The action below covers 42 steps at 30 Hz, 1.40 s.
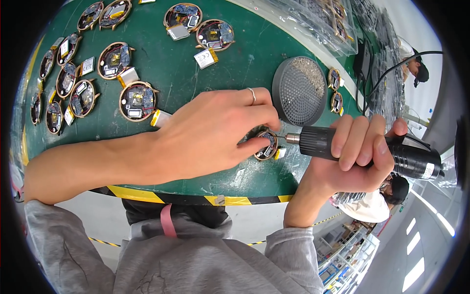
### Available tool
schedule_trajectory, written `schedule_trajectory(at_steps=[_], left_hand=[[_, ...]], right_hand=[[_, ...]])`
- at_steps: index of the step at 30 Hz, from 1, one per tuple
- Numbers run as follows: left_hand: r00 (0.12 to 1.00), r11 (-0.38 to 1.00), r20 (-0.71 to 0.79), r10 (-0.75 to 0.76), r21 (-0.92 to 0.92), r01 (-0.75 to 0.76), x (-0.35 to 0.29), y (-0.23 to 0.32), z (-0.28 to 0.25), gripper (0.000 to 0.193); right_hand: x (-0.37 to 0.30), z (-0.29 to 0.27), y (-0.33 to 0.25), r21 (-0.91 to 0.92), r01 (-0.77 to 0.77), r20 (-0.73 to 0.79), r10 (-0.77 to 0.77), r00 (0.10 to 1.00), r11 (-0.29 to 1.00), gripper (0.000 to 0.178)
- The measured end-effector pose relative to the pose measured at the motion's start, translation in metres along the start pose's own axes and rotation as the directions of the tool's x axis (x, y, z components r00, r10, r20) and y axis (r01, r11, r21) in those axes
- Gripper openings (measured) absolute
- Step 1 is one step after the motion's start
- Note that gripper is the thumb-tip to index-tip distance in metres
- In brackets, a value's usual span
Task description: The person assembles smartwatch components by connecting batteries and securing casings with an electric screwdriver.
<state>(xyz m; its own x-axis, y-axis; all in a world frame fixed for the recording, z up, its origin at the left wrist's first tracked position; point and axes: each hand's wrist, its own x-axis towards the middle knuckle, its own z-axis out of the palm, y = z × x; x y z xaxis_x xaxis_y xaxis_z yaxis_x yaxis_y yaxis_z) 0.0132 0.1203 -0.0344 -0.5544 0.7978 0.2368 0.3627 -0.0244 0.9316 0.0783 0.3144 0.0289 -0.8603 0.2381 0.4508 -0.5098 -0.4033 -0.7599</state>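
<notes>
Head view: the right hand [360,159] wraps its fingers round a black screwdriver [315,141] pointing at an open watch [266,152] on the green table [254,81]; the left hand [210,132] curls there, pinch unclear.

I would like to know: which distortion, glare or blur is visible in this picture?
Head view: the table's striped edge bows and the leftmost watch casings look squeezed; head view: ceiling lights at lower right glare white; head view: the black screwdriver shows no strong motion blur.
</notes>
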Motion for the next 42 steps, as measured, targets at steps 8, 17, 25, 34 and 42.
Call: schedule_trajectory(at_steps=[8, 17, 25, 34, 42], left_hand=[[1.000, 1.000, 0.007, -0.003, 0.025, 0.003, 0.002, -0.001, 0.000, 0.013], [0.999, 0.998, 0.024, -0.045, 0.032, 0.045, 0.003, 0.002, -0.002, 0.004], [1.000, 1.000, 0.009, -0.011, 0.027, 0.011, 0.002, 0.000, -0.001, 0.006], [0.999, 0.999, 0.011, -0.032, 0.040, 0.031, 0.001, 0.000, -0.003, 0.018], [0.988, 0.927, 0.133, 0.078, 0.354, -0.121, -0.002, -0.002, 0.002, 0.046]], right_hand=[[0.000, -0.001, -0.004, 0.031, -0.001, 0.014, 0.001, 1.000, 1.000, 0.043], [0.000, -0.003, -0.004, 0.025, -0.020, 0.073, 0.018, 0.997, 0.999, 0.043], [-0.002, -0.001, -0.003, -0.002, -0.006, 0.090, 0.006, 0.996, 1.000, 0.043], [-0.001, 0.012, -0.001, -0.071, -0.014, 0.066, 0.018, 0.998, 0.997, 0.028], [0.000, 0.013, 0.001, -0.201, -0.055, 0.255, 0.106, 0.961, 0.978, 0.033]])
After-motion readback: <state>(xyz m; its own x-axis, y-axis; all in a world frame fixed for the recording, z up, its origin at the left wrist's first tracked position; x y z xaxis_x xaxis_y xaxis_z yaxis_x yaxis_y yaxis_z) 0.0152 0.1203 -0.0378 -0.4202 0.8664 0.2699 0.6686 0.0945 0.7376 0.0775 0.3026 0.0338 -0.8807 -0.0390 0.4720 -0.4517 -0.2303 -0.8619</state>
